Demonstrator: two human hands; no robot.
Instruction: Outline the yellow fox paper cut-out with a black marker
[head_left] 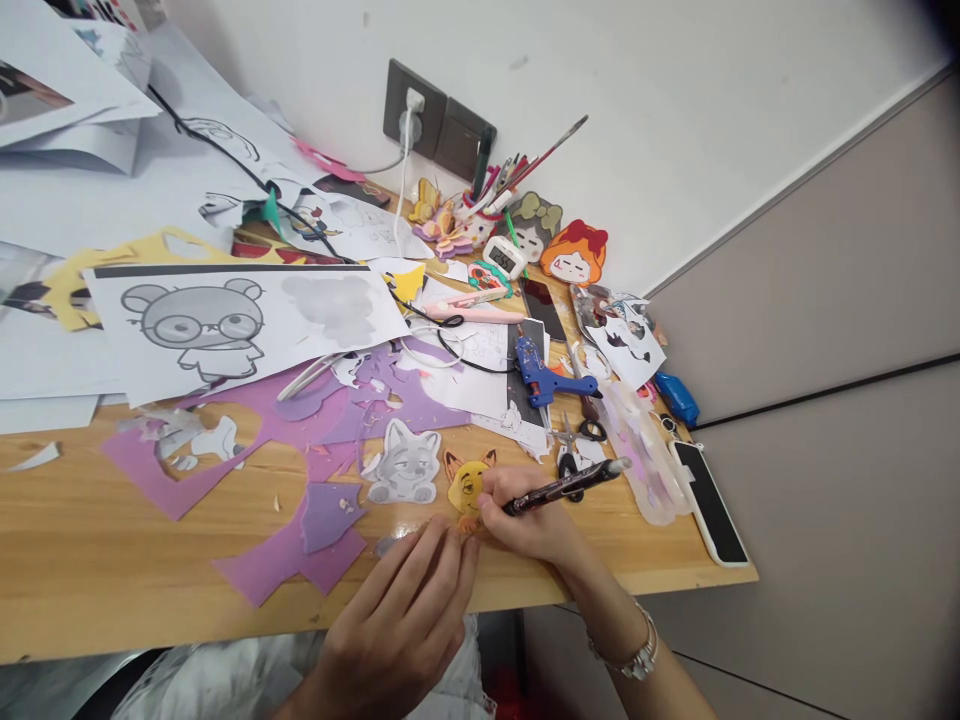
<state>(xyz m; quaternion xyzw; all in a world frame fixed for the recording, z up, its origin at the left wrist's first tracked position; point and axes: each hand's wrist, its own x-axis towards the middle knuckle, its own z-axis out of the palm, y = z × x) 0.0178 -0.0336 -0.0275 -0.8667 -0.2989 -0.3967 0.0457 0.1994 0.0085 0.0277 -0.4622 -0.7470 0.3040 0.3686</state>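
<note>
My right hand (525,515) grips a dark pen (562,488), its tip hidden behind my fingers over a yellow and orange fox cutout (465,483). That cutout lies on the wooden table (172,560), partly covered by the hand. My left hand (412,590) rests flat at the cutout's lower edge, fingers stretched out side by side. Just beyond my left fingertips lies a grey fox-like paper cutout (405,463). A small greyish piece (388,543) shows beside the left fingers, mostly hidden.
Purple scraps (292,550) and a bear drawing (202,325) spread to the left. Scissors (574,450), a blue glue gun (544,375), a clear plastic case (645,455) and a phone (712,505) lie to the right. Behind stand a pen cup (480,225) and a small clock (505,257).
</note>
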